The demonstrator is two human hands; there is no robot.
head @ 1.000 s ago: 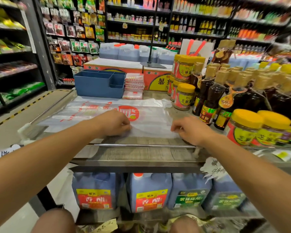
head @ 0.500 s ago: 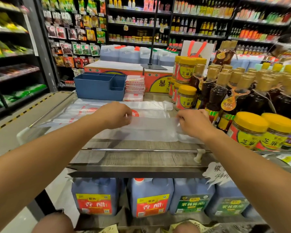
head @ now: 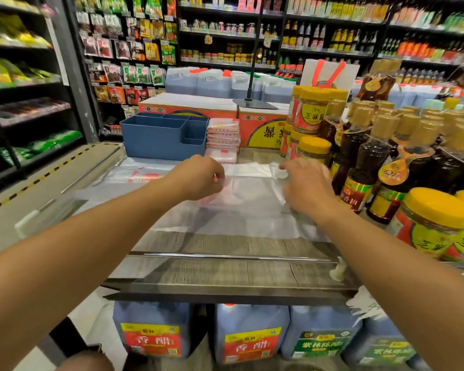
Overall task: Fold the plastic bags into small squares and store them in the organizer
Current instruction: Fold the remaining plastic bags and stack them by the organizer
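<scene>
A translucent white plastic bag (head: 247, 210) with red print lies spread across the wooden shelf top (head: 225, 271). My left hand (head: 198, 176) pinches the bag's folded-over edge near its middle. My right hand (head: 304, 187) grips the same edge at the bag's right end, fingers curled on the plastic. The near half of the bag is doubled over towards the far side. Behind the hands stands a blue compartment organizer (head: 164, 136). Right beside it is a stack of folded bags (head: 223, 139).
Yellow-lidded jars (head: 437, 223) and dark sauce bottles (head: 370, 156) crowd the right side close to my right hand. Orange cartons (head: 263, 124) stand behind the stack. A metal rail (head: 225, 256) runs along the shelf front. Large jugs (head: 150, 330) sit below.
Both hands have carried the bag's near edge away from me, folding it over towards the far side. The hands now sit closer to the organizer and the stack.
</scene>
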